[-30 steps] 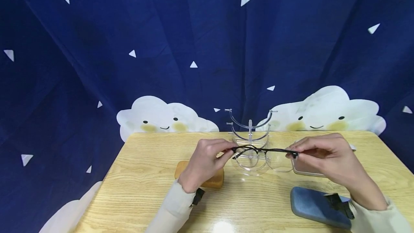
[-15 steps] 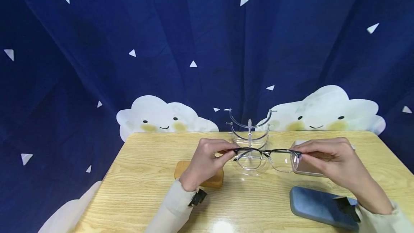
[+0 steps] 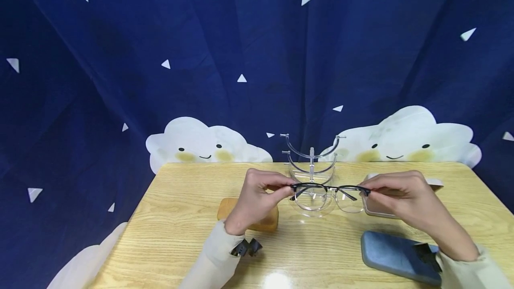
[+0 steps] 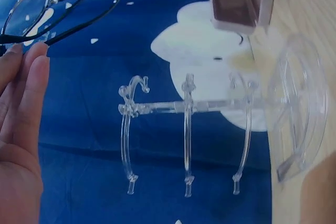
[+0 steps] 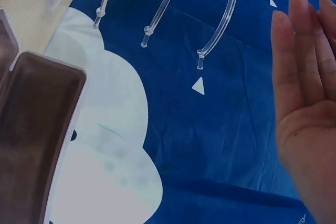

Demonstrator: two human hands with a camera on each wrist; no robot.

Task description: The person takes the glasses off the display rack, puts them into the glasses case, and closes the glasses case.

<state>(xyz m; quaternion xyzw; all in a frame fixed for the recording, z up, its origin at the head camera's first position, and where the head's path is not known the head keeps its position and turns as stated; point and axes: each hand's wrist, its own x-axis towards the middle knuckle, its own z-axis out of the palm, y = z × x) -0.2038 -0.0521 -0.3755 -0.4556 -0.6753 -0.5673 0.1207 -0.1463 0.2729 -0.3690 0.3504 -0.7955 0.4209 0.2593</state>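
Note:
A pair of eyeglasses (image 3: 330,188) with a black upper rim and clear lenses is held up between both hands, in front of a clear acrylic glasses stand (image 3: 311,163). My left hand (image 3: 260,197) pinches the frame's left corner between thumb and fingers. At the opposite corner, my right hand (image 3: 405,202) pinches the frame the same way. The temples show behind the lenses, folding inward in the head view. In the left wrist view the temples (image 4: 89,22) run back from the left fingertips. Most of the glasses are out of the right wrist view.
An orange glasses case (image 3: 265,221) lies partly behind the left wrist. A blue case (image 3: 395,253) lies under the right wrist. Behind the right hand sits an open pale case (image 5: 39,129) with a brown lining. A dark blue cloud-print curtain (image 3: 257,57) hangs behind the wooden table (image 3: 180,235).
The glasses have tipped so that the lenses face the head camera more fully. The right hand shifted slightly right, then back left. Both hands keep their grip.

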